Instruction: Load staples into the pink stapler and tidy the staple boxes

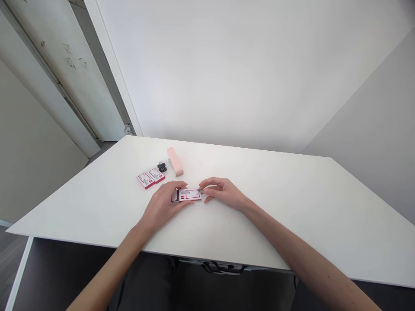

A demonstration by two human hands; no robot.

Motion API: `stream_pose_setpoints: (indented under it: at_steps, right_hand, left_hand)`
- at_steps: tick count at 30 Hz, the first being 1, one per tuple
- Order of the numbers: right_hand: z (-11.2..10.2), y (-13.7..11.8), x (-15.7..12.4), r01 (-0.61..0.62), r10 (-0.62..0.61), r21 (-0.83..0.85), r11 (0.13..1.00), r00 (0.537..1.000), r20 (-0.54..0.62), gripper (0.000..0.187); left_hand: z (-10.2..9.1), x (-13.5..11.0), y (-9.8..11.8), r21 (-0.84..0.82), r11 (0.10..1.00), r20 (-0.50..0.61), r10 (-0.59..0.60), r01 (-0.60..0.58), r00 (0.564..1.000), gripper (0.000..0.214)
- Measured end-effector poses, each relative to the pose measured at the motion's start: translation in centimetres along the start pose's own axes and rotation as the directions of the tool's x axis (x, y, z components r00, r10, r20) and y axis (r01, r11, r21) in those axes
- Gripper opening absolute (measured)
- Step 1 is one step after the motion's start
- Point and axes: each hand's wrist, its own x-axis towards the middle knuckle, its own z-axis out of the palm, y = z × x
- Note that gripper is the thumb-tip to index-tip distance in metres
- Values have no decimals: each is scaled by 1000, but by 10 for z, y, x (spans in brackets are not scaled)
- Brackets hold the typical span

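On the white desk, a small red-and-white cardboard box point(190, 195) lies with its printed side up and a flap standing open at its left end. My left hand point(164, 202) grips this box between the thumb on the near side and the fingers on the far side. At the box's right end, my right hand point(223, 192) pinches a small dark grey piece point(200, 191) between thumb and index finger. That piece is too small to name. Beyond my left hand lie two similar red-and-white boxes point(150, 177), side by side.
A pink stapler point(175, 162) lies behind the held box. Black binder clips point(161, 166) sit between the stapler and the two boxes. The white desk point(292, 207) meets a white wall at its far edge; its near edge runs below my forearms.
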Motion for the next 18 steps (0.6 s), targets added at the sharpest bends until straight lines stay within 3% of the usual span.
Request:
stream_pose_setpoints:
  at_steps: [7, 10, 14, 16, 18]
  right_hand:
    - [-7, 3, -1, -37, 19, -210, 977, 996, -88, 35]
    - [-8, 5, 0, -14, -30, -271, 963, 987, -157, 35]
    - [-7, 5, 0, 0, -62, -313, 950, 980, -189, 32]
    - [-6, 3, -1, -12, -59, -333, 943, 978, -202, 31]
    - [-4, 1, -1, -23, -57, -346, 938, 974, -218, 30]
  left_hand:
    - [0, 1, 1, 5, 1000, 96, 4, -5, 995, 47]
    - [-1, 3, 2, 69, 996, 12, 50, -51, 999, 44]
    - [-1, 4, 6, 175, 973, -162, -119, 147, 980, 43]
    - [-1, 4, 8, 204, 947, -156, -217, 247, 964, 43]
    - [0, 3, 10, 222, 937, -119, -247, 268, 962, 41]
